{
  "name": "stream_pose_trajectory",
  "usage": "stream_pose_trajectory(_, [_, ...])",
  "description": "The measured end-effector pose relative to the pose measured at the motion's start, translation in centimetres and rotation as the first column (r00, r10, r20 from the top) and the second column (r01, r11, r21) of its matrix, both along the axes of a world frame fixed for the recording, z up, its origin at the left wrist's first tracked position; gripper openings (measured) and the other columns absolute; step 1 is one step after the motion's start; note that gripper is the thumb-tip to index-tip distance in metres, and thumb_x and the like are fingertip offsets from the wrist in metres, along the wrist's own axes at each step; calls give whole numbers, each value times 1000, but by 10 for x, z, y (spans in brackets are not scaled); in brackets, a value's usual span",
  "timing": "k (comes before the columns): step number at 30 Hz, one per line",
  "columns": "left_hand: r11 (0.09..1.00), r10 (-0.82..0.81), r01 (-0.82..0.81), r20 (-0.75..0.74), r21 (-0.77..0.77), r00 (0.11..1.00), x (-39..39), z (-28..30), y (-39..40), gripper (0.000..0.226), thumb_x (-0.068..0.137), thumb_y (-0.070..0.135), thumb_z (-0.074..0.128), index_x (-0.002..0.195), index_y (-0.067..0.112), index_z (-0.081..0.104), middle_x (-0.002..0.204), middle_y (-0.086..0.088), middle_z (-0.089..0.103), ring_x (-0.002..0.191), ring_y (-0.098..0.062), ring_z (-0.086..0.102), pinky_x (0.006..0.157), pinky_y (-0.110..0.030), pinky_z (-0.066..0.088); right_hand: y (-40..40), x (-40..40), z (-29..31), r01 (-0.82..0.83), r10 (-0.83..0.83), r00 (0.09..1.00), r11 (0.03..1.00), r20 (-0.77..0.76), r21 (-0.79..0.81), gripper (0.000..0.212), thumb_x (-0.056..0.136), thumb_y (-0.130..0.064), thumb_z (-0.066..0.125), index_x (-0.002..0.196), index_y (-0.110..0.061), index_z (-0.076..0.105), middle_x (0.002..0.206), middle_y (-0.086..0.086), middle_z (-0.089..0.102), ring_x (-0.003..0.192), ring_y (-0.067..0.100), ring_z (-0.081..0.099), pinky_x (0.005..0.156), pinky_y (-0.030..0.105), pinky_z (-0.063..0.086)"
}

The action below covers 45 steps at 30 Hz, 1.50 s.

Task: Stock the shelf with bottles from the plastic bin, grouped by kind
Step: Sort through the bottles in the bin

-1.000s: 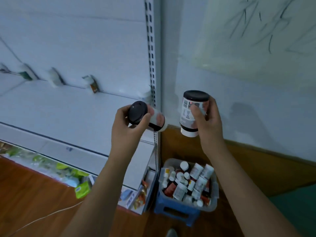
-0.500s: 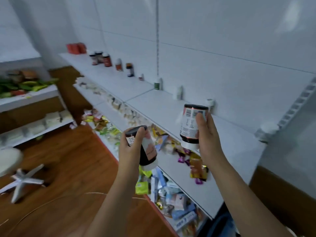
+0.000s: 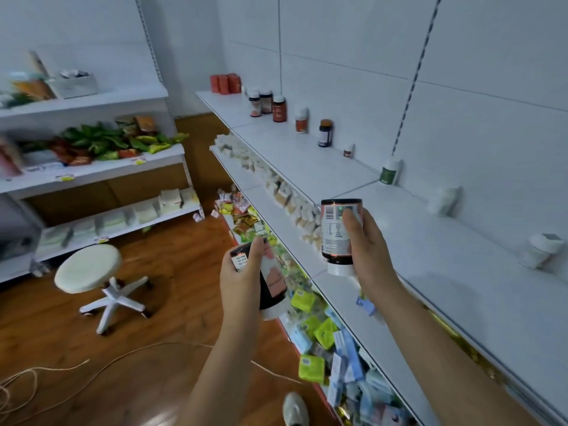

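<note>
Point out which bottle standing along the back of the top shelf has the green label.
The white-capped bottle with the green label, standing at the seam between two shelf panels. The bottles further left carry red, orange or dark labels; those to the right look plain white.

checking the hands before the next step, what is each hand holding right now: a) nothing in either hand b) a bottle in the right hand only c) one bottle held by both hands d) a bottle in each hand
d: the left hand grips a dark bottle and the right hand grips another bottle, apart from each other.

Cool dim light, prob. motion-blurred edges
</note>
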<state>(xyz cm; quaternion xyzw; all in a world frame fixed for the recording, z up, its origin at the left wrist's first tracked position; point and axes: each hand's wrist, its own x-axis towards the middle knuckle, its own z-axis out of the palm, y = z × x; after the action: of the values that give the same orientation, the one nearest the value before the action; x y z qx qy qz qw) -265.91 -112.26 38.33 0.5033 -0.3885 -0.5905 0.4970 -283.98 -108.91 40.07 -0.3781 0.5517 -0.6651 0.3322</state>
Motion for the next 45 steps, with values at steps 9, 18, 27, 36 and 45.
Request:
stream_pose_trajectory(9, [946,0,41,-125,323,992,-44,12,-196,55,74,63,70,106,19,65,95,-10,76,92,-32,73,86,-53,57,-207,-50,0,-181,142,899,982,414,56,52,80,-48,61,120,-15,60,102,8,73,85,21,72,69,36,59])
stream_pose_trajectory(18, [841,16,152,-305,518,952,-49,14,-336,31,88,35,66,107,13,55,99,-16,65,87,-31,66,83,-47,56,-373,-68,-8,-371,280,766,928,579,42,63,80,-26,73,136,-8,52,122,16,67,102,25,69,75,37,57])
stream_pose_trajectory(27, [842,-32,196,-317,502,948,-31,-8,-491,27,94,40,61,105,16,57,97,-14,70,84,-28,69,74,-44,58,-515,-50,-25,-347,246,846,928,474,137,54,86,-36,69,132,-12,55,112,16,70,97,28,68,91,46,54])
stream_pose_trajectory(36, [847,-165,295,-309,442,937,17,-3,-683,29,94,38,62,112,16,59,87,-13,68,69,-27,68,60,-40,60,-671,-20,7,-207,54,811,958,583,198,32,96,-32,58,117,-8,59,99,16,68,82,27,65,81,43,56])
stream_pose_trajectory(45, [838,-433,430,-72,336,899,16,-10,-842,35,93,25,64,125,16,52,113,-16,66,87,-28,67,69,-36,56,-793,-37,3,27,-117,962,941,248,338,44,85,-28,74,122,-8,60,110,13,69,89,25,68,83,42,58])
